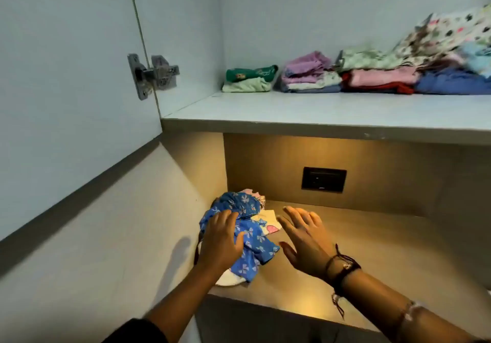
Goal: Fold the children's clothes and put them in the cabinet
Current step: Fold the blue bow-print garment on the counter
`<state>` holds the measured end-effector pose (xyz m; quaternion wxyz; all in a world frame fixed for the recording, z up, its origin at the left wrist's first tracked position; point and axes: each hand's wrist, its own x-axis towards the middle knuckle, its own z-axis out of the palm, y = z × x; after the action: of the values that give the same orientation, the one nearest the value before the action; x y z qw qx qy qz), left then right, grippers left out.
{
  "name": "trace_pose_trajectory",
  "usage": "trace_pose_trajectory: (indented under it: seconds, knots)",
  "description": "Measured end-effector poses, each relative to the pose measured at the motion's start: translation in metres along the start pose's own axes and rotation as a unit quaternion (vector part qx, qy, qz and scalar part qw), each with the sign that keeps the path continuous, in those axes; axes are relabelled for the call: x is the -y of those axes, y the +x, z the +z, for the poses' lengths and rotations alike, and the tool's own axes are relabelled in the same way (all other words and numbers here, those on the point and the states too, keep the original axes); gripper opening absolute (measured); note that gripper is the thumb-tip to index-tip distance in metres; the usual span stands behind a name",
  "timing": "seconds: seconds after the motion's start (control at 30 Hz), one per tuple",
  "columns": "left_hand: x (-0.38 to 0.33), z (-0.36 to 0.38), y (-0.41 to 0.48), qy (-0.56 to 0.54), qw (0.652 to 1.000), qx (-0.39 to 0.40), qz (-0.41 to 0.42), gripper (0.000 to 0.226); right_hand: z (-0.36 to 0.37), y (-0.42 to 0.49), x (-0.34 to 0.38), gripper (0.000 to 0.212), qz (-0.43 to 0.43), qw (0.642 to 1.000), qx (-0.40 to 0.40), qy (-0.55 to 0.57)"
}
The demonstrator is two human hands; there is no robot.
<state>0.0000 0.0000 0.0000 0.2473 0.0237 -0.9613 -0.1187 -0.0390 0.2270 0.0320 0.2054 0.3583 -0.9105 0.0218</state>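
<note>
Blue bow-print garment (pixel 247 236) sits bunched, not folded, on the lit lower shelf (pixel 358 257) of the cabinet, toward its left side, near the side wall. It lies on top of a small heap: a white piece (pixel 228 280) pokes out at the near edge, a pale printed piece (pixel 267 223) at the far right of the heap.

Left hand (pixel 221 239) rests palm-down on the blue garment, fingers curled over the fabric (pressing or gripping, cannot tell which). Right hand (pixel 305 239) is spread flat with nothing in it, just right of the heap, fingertips near the pale piece; contact with cloth or shelf not clear. Dark cord bracelets (pixel 341 268) on the right wrist.

Upper shelf (pixel 318 119) holds folded clothes along the back: a green stack (pixel 249 79) leftmost, a lilac-topped stack (pixel 308 73) next, then a pink, red and blue pile (pixel 398 79) under patterned pieces, blurred at the right edge.

Door hinge (pixel 152 74) on the left panel; dark wall socket (pixel 323 179) on the lower back wall.
</note>
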Motion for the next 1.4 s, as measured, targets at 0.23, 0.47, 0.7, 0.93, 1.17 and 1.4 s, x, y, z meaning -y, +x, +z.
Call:
trace_pose_trajectory:
  seconds: [0.23,0.47,0.7,0.93,1.17,1.4]
  knots:
    - [0.062,0.053,0.065,0.157,0.978,0.139,-0.021,0.058,0.098,0.119,0.002,0.064,0.132,0.976,0.141,0.099]
    - [0.084,0.073,0.085,0.211,0.962,0.172,-0.006,0.03,0.142,0.159,0.006,0.067,0.115,0.963,0.214,0.113]
    - [0.087,0.076,0.081,0.255,0.946,0.2,0.018,0.046,0.155,0.158,-0.015,0.054,0.096,0.956,0.232,0.152]
    - [0.076,0.061,0.101,0.223,0.952,0.211,-0.014,0.035,0.159,0.163,-0.04,0.057,0.08,0.96,0.212,0.165]
    - [0.02,-0.017,0.116,-0.242,0.94,0.211,-0.112,0.021,0.14,0.156,-0.046,0.057,0.039,0.974,0.085,0.206]
    - [-0.003,-0.082,0.126,-0.456,0.854,0.224,-0.113,0.01,0.081,0.115,-0.066,0.027,0.048,0.913,-0.068,0.399]
